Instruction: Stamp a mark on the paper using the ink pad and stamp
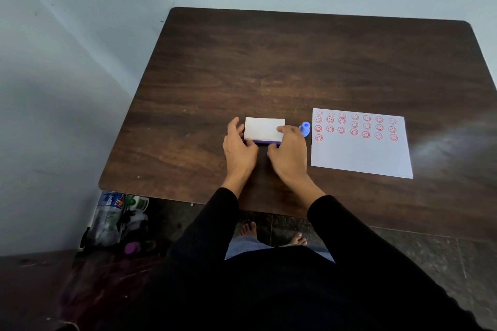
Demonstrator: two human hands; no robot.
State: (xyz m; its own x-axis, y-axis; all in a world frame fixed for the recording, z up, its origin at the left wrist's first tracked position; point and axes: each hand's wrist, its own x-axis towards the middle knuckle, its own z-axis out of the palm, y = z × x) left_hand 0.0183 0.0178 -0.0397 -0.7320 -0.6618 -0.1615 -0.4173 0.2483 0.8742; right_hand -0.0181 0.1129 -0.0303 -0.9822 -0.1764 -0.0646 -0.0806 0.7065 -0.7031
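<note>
The ink pad (262, 129) is a small box with a white lid and a purple base, lying near the front middle of the table. My left hand (238, 146) grips its left side, thumb at the front edge. My right hand (289, 152) holds its right side, fingers on the lid and thumb at the purple front. The lid looks closed or barely raised. A small blue stamp (305, 128) stands upright just right of the box, touching neither hand. The white paper (360, 150) lies further right, its upper part covered with several rows of red smiley marks.
The dark wooden table (295, 67) stands in a corner against grey walls. On the floor under its front left corner are plastic bottles (110, 215) and other clutter. My bare feet (248, 228) show below the front edge.
</note>
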